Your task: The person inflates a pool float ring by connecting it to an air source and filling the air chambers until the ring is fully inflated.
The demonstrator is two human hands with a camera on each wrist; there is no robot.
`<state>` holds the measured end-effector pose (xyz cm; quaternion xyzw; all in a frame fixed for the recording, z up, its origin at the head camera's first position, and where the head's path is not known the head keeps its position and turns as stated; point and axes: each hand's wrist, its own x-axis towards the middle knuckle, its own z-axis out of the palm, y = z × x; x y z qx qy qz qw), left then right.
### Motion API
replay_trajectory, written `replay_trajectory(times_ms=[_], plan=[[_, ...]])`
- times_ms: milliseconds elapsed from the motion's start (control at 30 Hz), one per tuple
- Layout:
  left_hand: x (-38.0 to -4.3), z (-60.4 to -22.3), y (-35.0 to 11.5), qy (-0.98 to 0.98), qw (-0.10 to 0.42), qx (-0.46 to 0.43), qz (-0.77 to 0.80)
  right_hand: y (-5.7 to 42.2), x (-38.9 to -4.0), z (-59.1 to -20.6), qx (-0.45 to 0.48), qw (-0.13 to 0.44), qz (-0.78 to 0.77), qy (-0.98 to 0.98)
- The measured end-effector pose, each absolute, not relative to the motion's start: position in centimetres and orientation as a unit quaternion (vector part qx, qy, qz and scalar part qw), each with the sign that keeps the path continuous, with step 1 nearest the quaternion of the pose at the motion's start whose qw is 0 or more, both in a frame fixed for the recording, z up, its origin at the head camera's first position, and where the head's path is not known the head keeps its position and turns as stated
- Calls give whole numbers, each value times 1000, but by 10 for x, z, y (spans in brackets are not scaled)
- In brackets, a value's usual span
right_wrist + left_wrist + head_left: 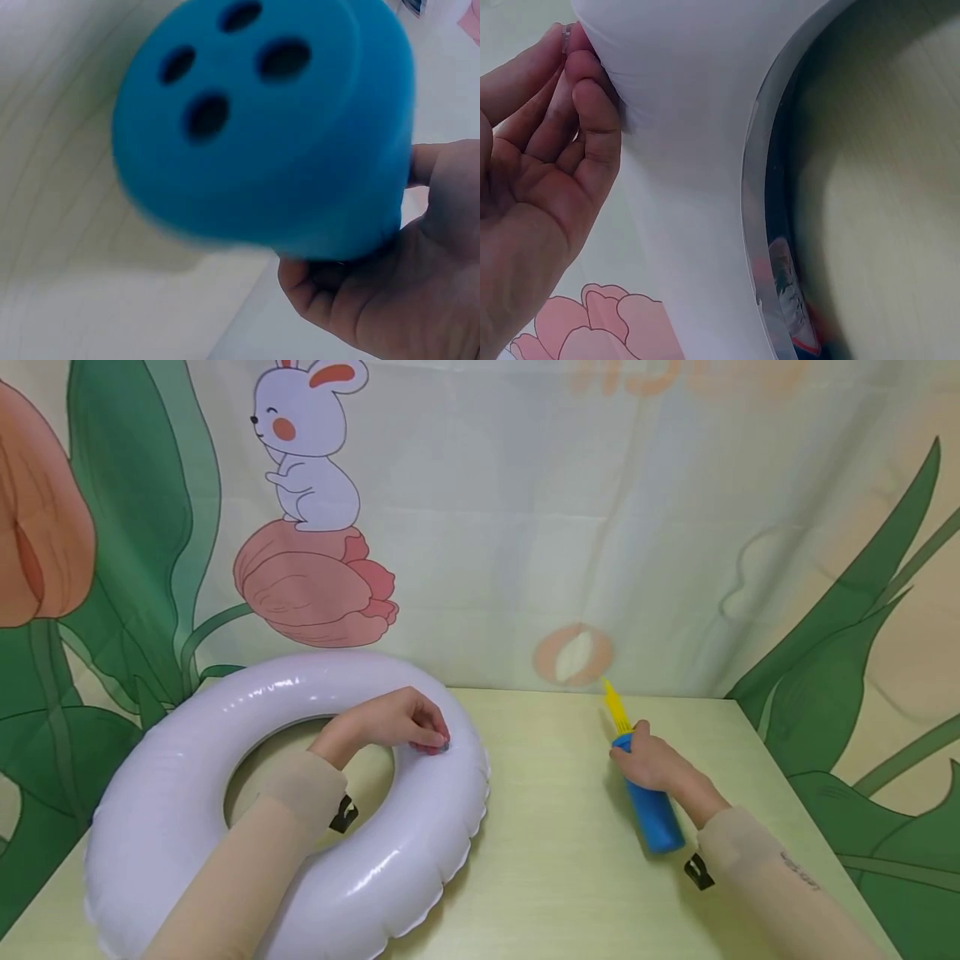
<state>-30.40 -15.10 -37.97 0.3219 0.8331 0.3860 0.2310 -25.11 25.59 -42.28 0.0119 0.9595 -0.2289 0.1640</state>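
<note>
A white inflated swim ring (420, 827) lies on the left of the table. My left hand (401, 720) reaches across its hole and pinches a small clear valve (566, 37) on the ring's right side between thumb and fingertips. In my right hand (651, 762) is a blue hand pump (654, 818), gripped near its top end. The pump's yellow nozzle (616, 706) points toward the back of the table. Seen by the right wrist camera, the pump's blue base (255, 150) has several dark round holes.
The pale wooden table (547, 860) ends at a hanging curtain (487, 527) printed with a rabbit and tulips. Black clips (699, 872) hang at both sleeve cuffs. A printed label (793, 300) shows on the ring's inner side in the left wrist view.
</note>
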Motion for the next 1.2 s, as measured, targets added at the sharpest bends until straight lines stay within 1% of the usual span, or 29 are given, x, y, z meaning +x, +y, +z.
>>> replay_trajectory(times_ms=[533, 867, 1200], plan=[[-309, -385, -142, 857, 220, 320, 338, 273, -256, -445, 25, 178, -205, 962], [-302, -381, -142, 869, 210, 311, 323, 276, -257, -448, 37, 158, -196, 967], [-298, -374, -146, 864, 213, 299, 345, 281, -256, -448, 46, 153, -201, 966]])
